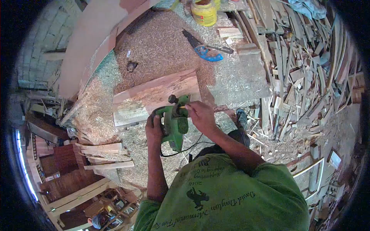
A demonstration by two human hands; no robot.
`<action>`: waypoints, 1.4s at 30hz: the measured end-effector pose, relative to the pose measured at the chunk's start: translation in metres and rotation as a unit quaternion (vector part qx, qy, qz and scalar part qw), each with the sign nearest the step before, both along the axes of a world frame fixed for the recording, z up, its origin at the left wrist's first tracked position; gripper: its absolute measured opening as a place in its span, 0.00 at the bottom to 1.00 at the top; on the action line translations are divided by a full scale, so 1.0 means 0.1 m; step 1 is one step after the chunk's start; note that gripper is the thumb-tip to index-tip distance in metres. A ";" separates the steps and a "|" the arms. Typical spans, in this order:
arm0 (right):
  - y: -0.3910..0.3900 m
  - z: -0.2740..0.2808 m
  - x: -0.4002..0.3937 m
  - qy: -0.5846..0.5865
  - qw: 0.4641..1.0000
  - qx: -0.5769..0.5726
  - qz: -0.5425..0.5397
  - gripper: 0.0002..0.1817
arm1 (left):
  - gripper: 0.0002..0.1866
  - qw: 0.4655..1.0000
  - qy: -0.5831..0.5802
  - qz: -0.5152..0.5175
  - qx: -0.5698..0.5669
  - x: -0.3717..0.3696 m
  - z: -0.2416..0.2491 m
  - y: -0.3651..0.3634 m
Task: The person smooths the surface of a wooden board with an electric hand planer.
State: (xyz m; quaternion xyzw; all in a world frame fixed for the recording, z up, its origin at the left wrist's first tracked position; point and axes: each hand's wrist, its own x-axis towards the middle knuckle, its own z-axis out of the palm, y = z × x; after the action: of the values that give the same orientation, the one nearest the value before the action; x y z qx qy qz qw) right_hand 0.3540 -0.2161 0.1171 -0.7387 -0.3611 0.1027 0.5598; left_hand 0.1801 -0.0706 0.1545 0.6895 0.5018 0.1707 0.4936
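Note:
A green power planer [175,125] with a black front knob is held over the near edge of a wide wooden board [154,98]. My left hand [155,129] is wrapped round the planer's rear handle. My right hand [201,115] is at the planer's front side, its fingers pinched on a small thin yellowish thing [182,107] beside the knob; what it is exactly is too small to tell. A black cord runs from the planer toward my body.
A handsaw with a blue handle [210,54] and a yellow tub [204,14] lie beyond the board. Scrap wood [293,77] is heaped at the right. Cut strips [104,154] lie at the left. A large curved panel [90,42] stands upper left.

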 end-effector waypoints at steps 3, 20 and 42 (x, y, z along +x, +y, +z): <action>0.14 -0.18 -0.07 -0.056 0.996 -0.032 0.056 0.11 | 0.26 1.000 0.009 -0.018 0.005 0.05 0.10 -0.06; -2.12 -0.79 1.12 0.661 0.730 0.151 -0.089 0.17 | 0.44 0.961 0.074 -0.166 0.208 0.72 0.01 -1.40; -2.46 1.36 3.23 0.559 0.728 0.377 0.122 0.19 | 0.47 0.901 0.225 -0.119 0.352 1.21 -0.52 -2.20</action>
State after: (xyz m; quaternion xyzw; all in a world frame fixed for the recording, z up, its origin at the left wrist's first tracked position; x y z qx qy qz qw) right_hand 0.6766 -0.4622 0.2527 -0.2256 -0.0786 0.4198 0.8756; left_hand 0.3008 -0.2905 0.1028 0.8927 0.4213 0.1166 0.1091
